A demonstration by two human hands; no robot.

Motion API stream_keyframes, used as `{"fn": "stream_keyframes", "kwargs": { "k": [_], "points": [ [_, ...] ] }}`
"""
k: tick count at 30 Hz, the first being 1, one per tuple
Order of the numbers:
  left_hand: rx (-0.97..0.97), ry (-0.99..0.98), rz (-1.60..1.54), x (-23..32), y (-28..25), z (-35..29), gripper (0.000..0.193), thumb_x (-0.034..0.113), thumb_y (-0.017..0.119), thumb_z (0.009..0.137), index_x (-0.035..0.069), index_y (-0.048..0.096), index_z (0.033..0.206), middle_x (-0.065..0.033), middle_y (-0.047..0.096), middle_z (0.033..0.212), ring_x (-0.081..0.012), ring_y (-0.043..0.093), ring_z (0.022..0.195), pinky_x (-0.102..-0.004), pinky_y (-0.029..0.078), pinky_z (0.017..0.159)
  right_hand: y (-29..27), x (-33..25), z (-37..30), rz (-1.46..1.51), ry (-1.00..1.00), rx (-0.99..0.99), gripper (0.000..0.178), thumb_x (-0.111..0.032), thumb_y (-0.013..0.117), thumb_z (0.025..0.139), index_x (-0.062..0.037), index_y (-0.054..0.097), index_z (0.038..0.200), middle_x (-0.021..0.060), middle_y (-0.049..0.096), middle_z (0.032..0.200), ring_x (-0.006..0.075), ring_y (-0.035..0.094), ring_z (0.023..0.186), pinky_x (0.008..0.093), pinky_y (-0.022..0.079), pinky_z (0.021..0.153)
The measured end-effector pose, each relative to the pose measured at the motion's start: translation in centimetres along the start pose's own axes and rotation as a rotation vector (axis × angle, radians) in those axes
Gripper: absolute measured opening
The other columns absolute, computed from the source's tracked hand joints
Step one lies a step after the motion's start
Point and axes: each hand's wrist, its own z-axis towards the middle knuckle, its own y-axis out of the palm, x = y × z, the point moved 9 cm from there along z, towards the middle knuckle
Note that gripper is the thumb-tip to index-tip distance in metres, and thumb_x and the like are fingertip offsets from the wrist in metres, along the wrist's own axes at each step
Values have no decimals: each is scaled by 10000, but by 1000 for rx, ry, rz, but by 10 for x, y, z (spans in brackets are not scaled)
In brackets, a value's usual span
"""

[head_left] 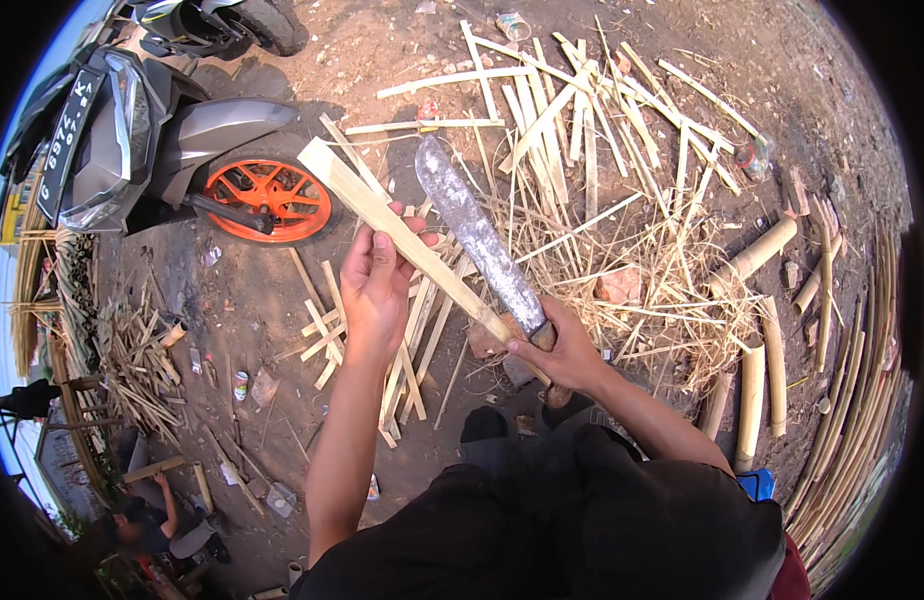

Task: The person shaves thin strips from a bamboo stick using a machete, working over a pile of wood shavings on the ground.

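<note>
A pale split bamboo slat (422, 255) runs slantwise in front of me, its wide end up to the left and its narrow end down beside my right hand. My left hand (375, 295) is closed around the slat, thumb on top and fingers beneath. The wooden handle of a machete (477, 235) is gripped in my right hand (564, 352). Its long, worn grey blade points up and away, roughly alongside the slat. My right thumb lies at the slat's lower end; whether it also pinches the slat, I cannot tell.
Split bamboo strips (552, 120) and thin shavings (632, 320) litter the dirt ahead. Cut bamboo tubes (752, 400) and long poles (852, 400) lie at right. A motorcycle with an orange wheel (267, 200) stands at far left. Another person (157, 525) sits at lower left.
</note>
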Motion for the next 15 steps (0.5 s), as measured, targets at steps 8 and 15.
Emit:
{"fn": "stream_keyframes", "kwargs": {
  "k": [8,15],
  "points": [
    [-49,199,462,-29,14,-43,328,59,649,999,-25,527,1291,-155,667,1194,-213,655,1121,-362,498,1015,-15,36,-11,141,371,-35,309,-201,688,978,-23,520,1167,27,563,706,94,542,551,285,468,522],
    [-96,321,843,-31,7,-80,253,-46,803,798,14,687,1015,-137,745,1060,-261,716,1004,-371,557,892,-11,66,-31,62,504,-123,315,-184,673,980,-26,517,1204,45,586,692,120,557,511,301,460,495]
  ]
}}
